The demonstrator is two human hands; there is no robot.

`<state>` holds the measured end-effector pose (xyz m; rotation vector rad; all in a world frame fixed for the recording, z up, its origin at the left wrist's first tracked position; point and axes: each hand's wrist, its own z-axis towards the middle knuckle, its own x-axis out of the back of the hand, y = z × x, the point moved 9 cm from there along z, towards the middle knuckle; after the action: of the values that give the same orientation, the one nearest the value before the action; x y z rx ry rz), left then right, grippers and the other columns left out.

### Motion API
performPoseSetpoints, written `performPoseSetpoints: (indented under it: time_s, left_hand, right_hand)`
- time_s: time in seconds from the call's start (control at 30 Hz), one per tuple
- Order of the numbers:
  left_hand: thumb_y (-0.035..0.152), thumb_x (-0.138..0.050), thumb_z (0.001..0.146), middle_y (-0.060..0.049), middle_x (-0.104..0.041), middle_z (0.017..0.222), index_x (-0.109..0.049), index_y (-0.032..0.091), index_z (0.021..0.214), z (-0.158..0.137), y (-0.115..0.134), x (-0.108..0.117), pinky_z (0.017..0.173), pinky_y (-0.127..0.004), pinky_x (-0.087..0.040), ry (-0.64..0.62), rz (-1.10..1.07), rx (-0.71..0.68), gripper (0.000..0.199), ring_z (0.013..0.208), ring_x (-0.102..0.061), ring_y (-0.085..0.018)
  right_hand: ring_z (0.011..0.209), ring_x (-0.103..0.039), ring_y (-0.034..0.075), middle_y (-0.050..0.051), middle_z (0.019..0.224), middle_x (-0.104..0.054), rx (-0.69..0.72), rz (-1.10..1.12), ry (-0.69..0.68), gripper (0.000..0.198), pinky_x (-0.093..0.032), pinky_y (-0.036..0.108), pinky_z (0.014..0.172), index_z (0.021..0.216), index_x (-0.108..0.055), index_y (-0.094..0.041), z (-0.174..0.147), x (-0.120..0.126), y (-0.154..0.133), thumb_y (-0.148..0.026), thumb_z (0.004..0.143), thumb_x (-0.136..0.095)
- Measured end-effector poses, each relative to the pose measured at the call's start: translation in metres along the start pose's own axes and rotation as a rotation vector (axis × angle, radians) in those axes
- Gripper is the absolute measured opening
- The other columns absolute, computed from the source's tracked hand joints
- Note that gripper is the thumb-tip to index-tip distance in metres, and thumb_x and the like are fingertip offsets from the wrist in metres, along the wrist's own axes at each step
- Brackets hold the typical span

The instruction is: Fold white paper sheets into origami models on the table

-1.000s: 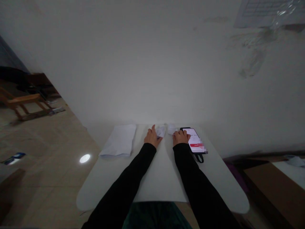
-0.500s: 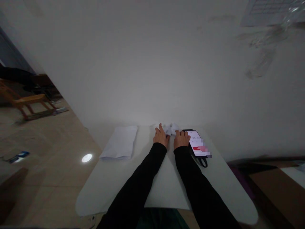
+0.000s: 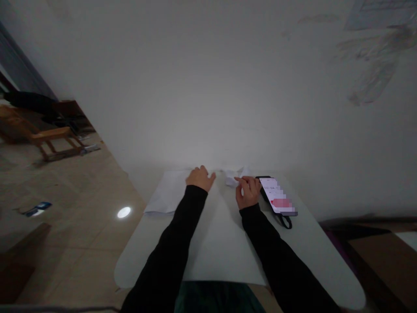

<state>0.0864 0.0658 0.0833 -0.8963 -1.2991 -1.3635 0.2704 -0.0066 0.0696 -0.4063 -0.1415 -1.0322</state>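
Observation:
My left hand [image 3: 199,179] is open, its thumb apart from the fingers, at the right side of a stack of white paper [image 3: 163,193]. It covers part of the stack's far right corner. My right hand [image 3: 247,192] is by the small folded white paper pieces [image 3: 231,179] at the wall side of the table. Its index finger stretches toward them while the other fingers bend; nothing shows in its grasp. Whether that fingertip touches the paper I cannot tell. Just right of this hand lies a phone [image 3: 276,195] with its screen lit.
The white table [image 3: 221,248] stands against a pale wall [image 3: 208,95]. A black strap loop [image 3: 286,221] sticks out below the phone. On the floor at left is a wooden chair [image 3: 52,134]; a brown cardboard box [image 3: 384,261] is at the lower right.
My left hand has moved left, from the folded paper pieces to the paper stack. My right hand stays near the pieces, its index finger now stretched out. The view has shifted slightly.

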Motion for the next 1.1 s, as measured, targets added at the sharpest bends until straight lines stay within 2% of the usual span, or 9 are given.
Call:
performPoseSetpoints:
  time_s: [0.07,0.13,0.27,0.43,0.63,0.8,0.97,1.03,1.1]
  left_hand:
    - [0.055,-0.041,0.08,-0.019,-0.061,0.107,-0.059,0.014,0.1,0.016,-0.043,0.013,0.082,-0.047,-0.043,-0.044,0.058,0.104,0.049,0.103,-0.056,-0.035]
    - [0.057,-0.047,0.075,-0.022,-0.062,0.106,-0.062,0.012,0.095,0.027,-0.077,0.01,0.083,-0.048,-0.043,-0.112,0.099,0.163,0.052,0.103,-0.057,-0.038]
    - [0.062,-0.06,0.061,-0.017,-0.068,0.094,-0.066,0.013,0.08,0.033,-0.113,-0.031,0.076,-0.034,-0.048,-0.284,0.1,0.138,0.053,0.094,-0.063,-0.031]
    - [0.059,-0.056,0.065,-0.011,-0.069,0.099,-0.065,0.018,0.083,0.034,-0.124,-0.061,0.078,-0.027,-0.047,-0.315,0.062,0.064,0.046,0.095,-0.063,-0.024]
    - [0.06,-0.059,0.063,-0.014,-0.065,0.106,-0.058,0.016,0.094,0.037,-0.13,-0.061,0.078,-0.03,-0.046,-0.279,0.036,0.096,0.054,0.098,-0.061,-0.026]
    - [0.053,-0.058,0.068,-0.011,-0.066,0.102,-0.053,0.018,0.101,0.028,-0.129,-0.06,0.077,-0.029,-0.046,-0.241,0.018,0.132,0.049,0.095,-0.062,-0.024]
    - [0.043,-0.053,0.075,-0.005,-0.066,0.095,-0.05,0.021,0.108,0.024,-0.135,-0.043,0.078,-0.026,-0.044,-0.142,0.018,0.173,0.039,0.092,-0.062,-0.019]
    - [0.048,-0.053,0.075,-0.007,-0.064,0.104,-0.048,0.021,0.113,0.023,-0.146,-0.029,0.082,-0.028,-0.044,-0.078,0.032,0.201,0.047,0.1,-0.058,-0.02]
    - [0.058,-0.055,0.069,-0.015,-0.053,0.122,-0.045,0.017,0.119,0.017,-0.165,-0.013,0.086,-0.037,-0.042,-0.005,0.076,0.264,0.065,0.115,-0.047,-0.03]
  right_hand:
    - [0.083,-0.048,0.02,0.005,0.085,-0.057,0.024,0.078,-0.037,0.031,-0.033,0.034,0.074,0.093,-0.065,-0.02,-0.004,-0.007,-0.01,-0.003,0.073,-0.048]
    - [0.082,-0.048,0.019,0.005,0.085,-0.057,0.044,0.144,-0.065,0.032,-0.033,0.034,0.073,0.092,-0.065,-0.02,-0.008,-0.014,-0.018,-0.002,0.072,-0.048]
    - [0.082,-0.047,0.019,0.005,0.085,-0.056,0.059,0.207,-0.082,0.033,-0.033,0.034,0.073,0.091,-0.064,-0.021,-0.012,-0.02,-0.023,-0.001,0.071,-0.048]
    - [0.082,-0.047,0.019,0.004,0.083,-0.055,0.016,0.223,-0.093,0.032,-0.033,0.034,0.072,0.088,-0.065,-0.02,-0.011,-0.021,-0.017,0.0,0.069,-0.049]
    - [0.08,-0.047,0.019,0.003,0.08,-0.054,0.005,0.2,-0.118,0.032,-0.033,0.033,0.071,0.086,-0.065,-0.02,-0.011,-0.026,-0.013,0.0,0.068,-0.049]
    - [0.08,-0.048,0.018,0.003,0.08,-0.054,-0.013,0.187,-0.135,0.031,-0.033,0.032,0.071,0.084,-0.065,-0.021,-0.011,-0.026,-0.011,-0.001,0.067,-0.048]
    - [0.079,-0.047,0.018,0.003,0.079,-0.054,0.0,0.202,-0.114,0.03,-0.033,0.032,0.072,0.083,-0.064,-0.02,-0.014,-0.024,-0.009,-0.001,0.067,-0.048]
    - [0.079,-0.047,0.018,0.003,0.079,-0.054,-0.008,0.202,-0.115,0.03,-0.033,0.032,0.072,0.084,-0.064,-0.02,-0.016,-0.025,-0.006,-0.001,0.067,-0.049]
    - [0.08,-0.047,0.018,0.003,0.08,-0.054,-0.02,0.193,-0.13,0.03,-0.033,0.033,0.072,0.084,-0.064,-0.02,-0.018,-0.028,-0.003,-0.001,0.067,-0.049]
